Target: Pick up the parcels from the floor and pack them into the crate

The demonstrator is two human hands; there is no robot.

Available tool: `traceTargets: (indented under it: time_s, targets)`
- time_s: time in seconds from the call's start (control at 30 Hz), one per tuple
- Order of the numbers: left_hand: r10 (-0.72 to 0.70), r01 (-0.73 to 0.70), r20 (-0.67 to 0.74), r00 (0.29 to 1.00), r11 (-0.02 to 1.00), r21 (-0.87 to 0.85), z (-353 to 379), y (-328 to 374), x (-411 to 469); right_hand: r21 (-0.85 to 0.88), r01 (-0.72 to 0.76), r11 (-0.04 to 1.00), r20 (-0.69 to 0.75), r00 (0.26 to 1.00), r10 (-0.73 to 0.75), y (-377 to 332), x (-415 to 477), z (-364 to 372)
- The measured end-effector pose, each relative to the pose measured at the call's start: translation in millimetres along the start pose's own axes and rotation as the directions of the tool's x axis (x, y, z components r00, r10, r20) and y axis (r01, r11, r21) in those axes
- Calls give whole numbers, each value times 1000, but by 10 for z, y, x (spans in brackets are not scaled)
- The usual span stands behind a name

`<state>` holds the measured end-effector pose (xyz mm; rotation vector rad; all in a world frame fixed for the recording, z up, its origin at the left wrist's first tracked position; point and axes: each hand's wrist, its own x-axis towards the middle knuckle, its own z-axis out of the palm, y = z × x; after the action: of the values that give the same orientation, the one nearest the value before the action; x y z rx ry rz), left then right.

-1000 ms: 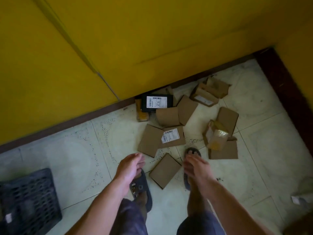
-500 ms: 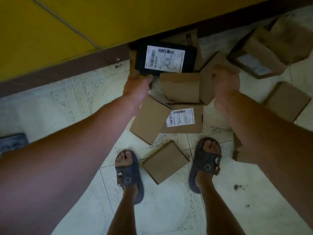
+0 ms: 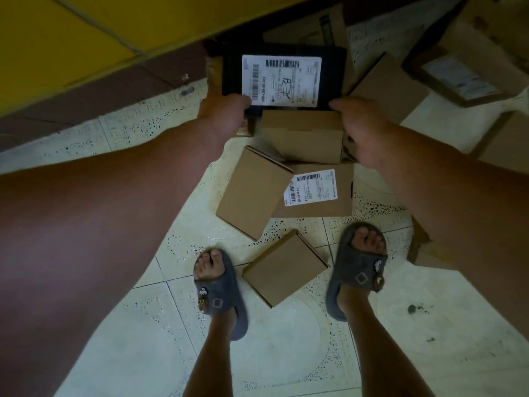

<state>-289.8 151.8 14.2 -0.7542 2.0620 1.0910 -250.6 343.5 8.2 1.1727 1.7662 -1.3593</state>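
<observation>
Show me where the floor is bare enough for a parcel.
Bare tile lies behind the left sandal and right sandal, and outward of the right one. Another strip runs along the skirting, beside the left hand. Crowded from the box between the feet to the black parcel.

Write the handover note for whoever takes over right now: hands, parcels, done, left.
Left hand: pinches the black parcel at its near left corner.
Right hand: at its near right corner; grip hidden.
Parcels: plain box nearest, labelled box beyond it, more around, all on the floor.
Done: nothing visibly packed; crate out of view.
Left: lift the black parcel, then the rest.
</observation>
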Motion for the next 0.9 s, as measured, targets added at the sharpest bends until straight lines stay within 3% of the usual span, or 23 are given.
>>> traceTargets:
  time_s: [0.13,0.27,0.4,0.9]
  targets:
    - [-8,8,5,1000,1000,1,-90,-80,-192,32,-43,999,9,999,43,86,-193,-64]
    - [19,-17,14,1000,992,-128,-220,-116,-567,62,-2,998,-14,1000,3,165,-594,-204]
    - [24,-28,-17,1000,971,-237,-429,-60,-1082,206,3,979,-45,999,6,169,-1223,-292]
    - [155,-143,43,987,970,-196,-2320,152,-3875,309,167,936,-217,971,-101,-56,-4883,-283]
